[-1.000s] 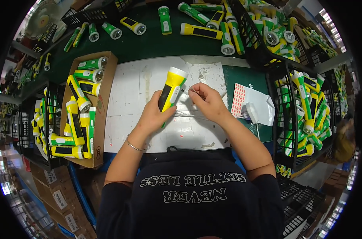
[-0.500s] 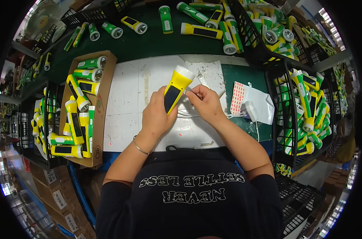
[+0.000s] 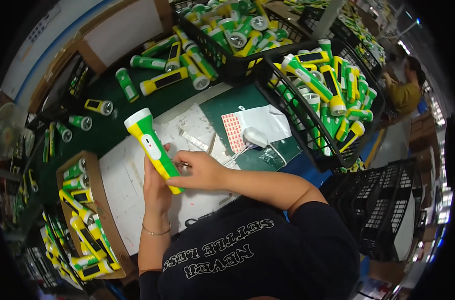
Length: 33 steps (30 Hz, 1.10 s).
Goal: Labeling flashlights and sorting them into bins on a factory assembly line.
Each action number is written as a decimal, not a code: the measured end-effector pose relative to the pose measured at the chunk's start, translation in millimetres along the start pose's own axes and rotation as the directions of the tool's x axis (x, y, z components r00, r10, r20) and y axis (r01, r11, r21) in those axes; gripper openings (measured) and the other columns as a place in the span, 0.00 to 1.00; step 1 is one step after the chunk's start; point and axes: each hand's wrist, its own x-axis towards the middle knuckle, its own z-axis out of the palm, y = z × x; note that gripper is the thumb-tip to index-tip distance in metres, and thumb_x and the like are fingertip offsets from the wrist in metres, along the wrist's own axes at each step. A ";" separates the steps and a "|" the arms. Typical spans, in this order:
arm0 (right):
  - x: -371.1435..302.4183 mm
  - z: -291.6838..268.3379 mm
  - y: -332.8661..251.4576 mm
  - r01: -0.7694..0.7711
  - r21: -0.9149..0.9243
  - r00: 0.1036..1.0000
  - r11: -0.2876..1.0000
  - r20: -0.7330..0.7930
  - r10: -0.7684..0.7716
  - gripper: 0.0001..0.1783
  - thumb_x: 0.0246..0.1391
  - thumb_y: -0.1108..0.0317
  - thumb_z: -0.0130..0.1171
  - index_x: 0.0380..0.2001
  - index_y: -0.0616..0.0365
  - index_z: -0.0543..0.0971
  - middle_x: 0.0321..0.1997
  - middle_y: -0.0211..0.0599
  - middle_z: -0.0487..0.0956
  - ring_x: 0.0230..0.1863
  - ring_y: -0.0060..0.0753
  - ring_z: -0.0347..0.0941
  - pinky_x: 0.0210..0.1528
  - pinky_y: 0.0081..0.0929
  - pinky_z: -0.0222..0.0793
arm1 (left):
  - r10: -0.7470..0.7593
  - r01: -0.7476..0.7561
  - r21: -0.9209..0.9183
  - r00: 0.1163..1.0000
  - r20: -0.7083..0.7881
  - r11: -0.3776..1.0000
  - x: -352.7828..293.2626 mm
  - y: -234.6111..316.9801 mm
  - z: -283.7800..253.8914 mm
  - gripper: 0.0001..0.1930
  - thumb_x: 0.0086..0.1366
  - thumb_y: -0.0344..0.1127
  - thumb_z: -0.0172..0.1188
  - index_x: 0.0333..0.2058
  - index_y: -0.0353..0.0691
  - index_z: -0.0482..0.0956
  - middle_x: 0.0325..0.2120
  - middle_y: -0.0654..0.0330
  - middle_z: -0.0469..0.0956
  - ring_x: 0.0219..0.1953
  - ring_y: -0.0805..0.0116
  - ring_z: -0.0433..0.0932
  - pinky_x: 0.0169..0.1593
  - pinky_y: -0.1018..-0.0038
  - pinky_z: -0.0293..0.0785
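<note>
My left hand (image 3: 156,192) is wrapped round a yellow and green flashlight (image 3: 155,150), gripping it from below. The flashlight's white head points up and away to the left, and its grey switch plate faces me. With its thumb on the flashlight's lower end, my right hand (image 3: 201,171) is closed. A thin dark thing (image 3: 183,164) juts from its curled fingers close to the flashlight's side; its kind is unclear. Past the right hand, a white plug-in adapter (image 3: 256,136) with white cable lies by a sheet of small red stickers (image 3: 232,131) and a white plastic bag (image 3: 273,122).
A cardboard box (image 3: 118,235) of flashlights stands on the left. Black crates (image 3: 332,161) heaped with flashlights are at the right and back. Several loose flashlights, one green (image 3: 127,85), lie on the dark green table. A person (image 3: 407,90) sits at far right.
The view has swung to the right. The flashlight has been turned over from its dark panel side to its switch side, and my right thumb has come onto its lower end.
</note>
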 end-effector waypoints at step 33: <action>107.9 -139.4 -27.8 -0.146 -0.891 0.915 0.429 -0.287 -0.284 0.27 0.37 0.57 0.61 0.46 0.47 0.70 0.41 0.41 0.75 0.37 0.46 0.75 0.38 0.38 0.71 | 0.052 0.030 0.563 0.990 -0.128 0.826 14.4 9.4 -34.6 0.26 0.59 0.42 0.56 0.54 0.38 0.63 0.49 0.56 0.67 0.52 0.64 0.67 0.55 0.69 0.61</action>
